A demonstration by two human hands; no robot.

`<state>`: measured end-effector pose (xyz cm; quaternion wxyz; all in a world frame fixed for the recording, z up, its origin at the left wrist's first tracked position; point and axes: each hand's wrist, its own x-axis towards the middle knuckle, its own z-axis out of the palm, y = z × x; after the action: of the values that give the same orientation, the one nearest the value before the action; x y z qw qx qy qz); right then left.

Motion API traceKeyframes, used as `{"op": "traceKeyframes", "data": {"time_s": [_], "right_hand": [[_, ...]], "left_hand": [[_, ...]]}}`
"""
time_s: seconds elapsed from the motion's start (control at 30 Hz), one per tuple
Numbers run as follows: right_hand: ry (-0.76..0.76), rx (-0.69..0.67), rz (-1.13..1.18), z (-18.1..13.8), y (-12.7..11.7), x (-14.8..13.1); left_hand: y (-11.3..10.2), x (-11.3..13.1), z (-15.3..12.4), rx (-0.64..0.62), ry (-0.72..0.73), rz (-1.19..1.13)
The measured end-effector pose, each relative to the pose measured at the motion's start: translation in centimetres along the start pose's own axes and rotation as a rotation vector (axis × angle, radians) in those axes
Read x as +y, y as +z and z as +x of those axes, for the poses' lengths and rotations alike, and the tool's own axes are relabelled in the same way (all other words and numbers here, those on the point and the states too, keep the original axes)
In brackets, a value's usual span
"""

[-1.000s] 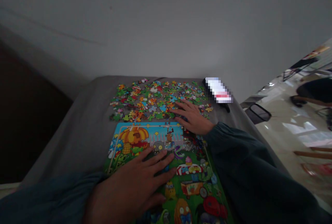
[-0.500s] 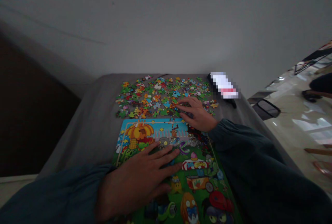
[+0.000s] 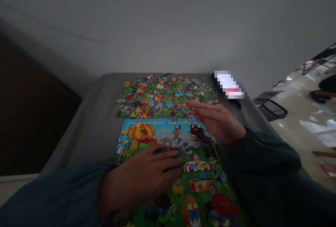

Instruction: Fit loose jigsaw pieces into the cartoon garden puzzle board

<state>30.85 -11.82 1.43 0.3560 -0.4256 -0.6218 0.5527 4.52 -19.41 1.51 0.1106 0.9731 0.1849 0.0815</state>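
Note:
My left hand [image 3: 143,174] lies palm down across the printed puzzle board [image 3: 193,193], fingers stretched out and a little apart, holding nothing. The board shows cartoon plants and zombies on green, with a blue strip at its far edge. My right hand [image 3: 219,120] is over the board's far right corner, its long fingers pointing left. An orange puzzle piece [image 3: 187,104] shows at its fingertips, apparently pinched; the grip is partly hidden. Just beyond the board, many loose jigsaw pieces [image 3: 159,97] are spread face up.
Everything lies on a grey cloth-covered surface [image 3: 91,125] against a pale wall [image 3: 162,23]. A phone [image 3: 229,85] with a blurred lit screen lies at the far right corner. Shiny floor [image 3: 301,125] shows past the right edge.
My right hand has drawn back to the right from the loose pieces, with an orange piece now at its fingertips. My left hand's fingers have come slightly closer together on the board.

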Motion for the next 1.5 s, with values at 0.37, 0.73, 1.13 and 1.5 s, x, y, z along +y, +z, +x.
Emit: {"op": "traceKeyframes", "data": {"time_s": [0.37, 0.73, 1.13, 1.5], "right_hand": [[0.059, -0.228, -0.142, -2.1, 3.5, 0.9], [-0.233, -0.356, -0.443, -2.1, 3.9, 1.0], [-0.215, -0.386, -0.464, -2.0, 4.1, 1.1], [-0.231, -0.397, -0.462, -1.9, 4.0, 1.5]], "left_hand": [[0.6, 0.8, 0.3, -0.056, -0.018, 0.053], [0.7, 3.3, -1.9, -0.121, -0.251, 0.133], [-1.6, -2.7, -3.0, -0.082, -0.356, -0.015], [-2.1, -6.7, -2.8, -0.019, -0.382, -0.107]]}}
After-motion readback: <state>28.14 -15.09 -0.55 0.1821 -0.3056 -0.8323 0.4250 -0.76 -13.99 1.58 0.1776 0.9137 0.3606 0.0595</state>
